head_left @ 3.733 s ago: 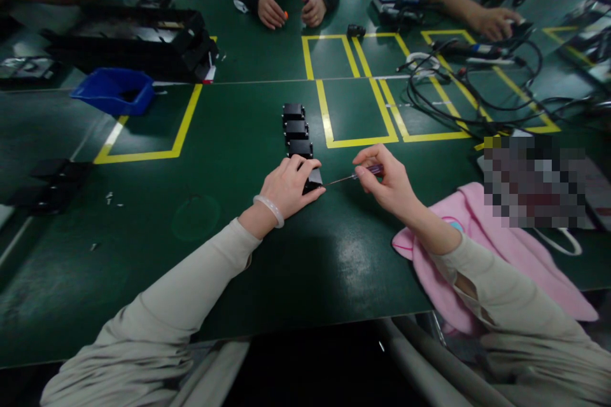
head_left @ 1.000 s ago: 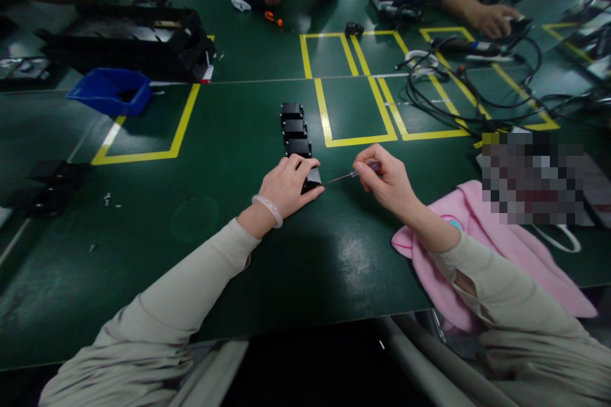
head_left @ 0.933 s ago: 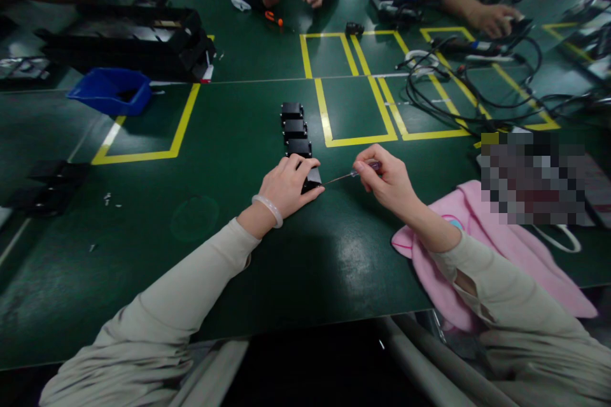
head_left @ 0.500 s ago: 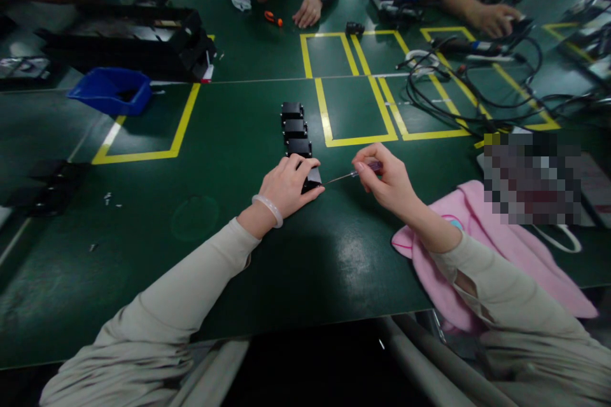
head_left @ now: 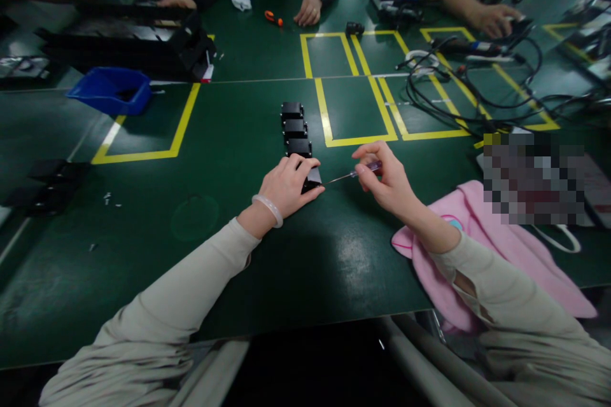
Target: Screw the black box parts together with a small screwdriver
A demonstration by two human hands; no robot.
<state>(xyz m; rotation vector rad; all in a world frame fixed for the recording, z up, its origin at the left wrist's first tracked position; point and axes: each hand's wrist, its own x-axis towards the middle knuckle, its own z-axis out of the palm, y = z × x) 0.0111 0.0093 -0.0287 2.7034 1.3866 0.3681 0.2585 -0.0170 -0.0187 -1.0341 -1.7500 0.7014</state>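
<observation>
My left hand [head_left: 289, 186] grips a small black block [head_left: 312, 178] on the green table, thumb on its near side and fingers over its top. Three similar black blocks [head_left: 296, 128] stand in a row beyond it, away from me. In my right hand [head_left: 387, 179] is a thin screwdriver [head_left: 356, 173], held by its purple handle between thumb and fingers. The screwdriver's tip meets the right side of the gripped block, near my left thumb. My fingers partly cover that block.
A blue bin [head_left: 112, 90] and a black frame [head_left: 128, 44] are at the left. Small screws [head_left: 107, 199] lie left of my arm. A pink cloth [head_left: 477, 248] sits under my right forearm. Black cables [head_left: 453, 95] lie at the right. People sit across the table [head_left: 248, 44].
Across the table, one person's hand has moved left to the black frame. My left hand stays put; the fingers of my right hand have shifted slightly on the screwdriver handle.
</observation>
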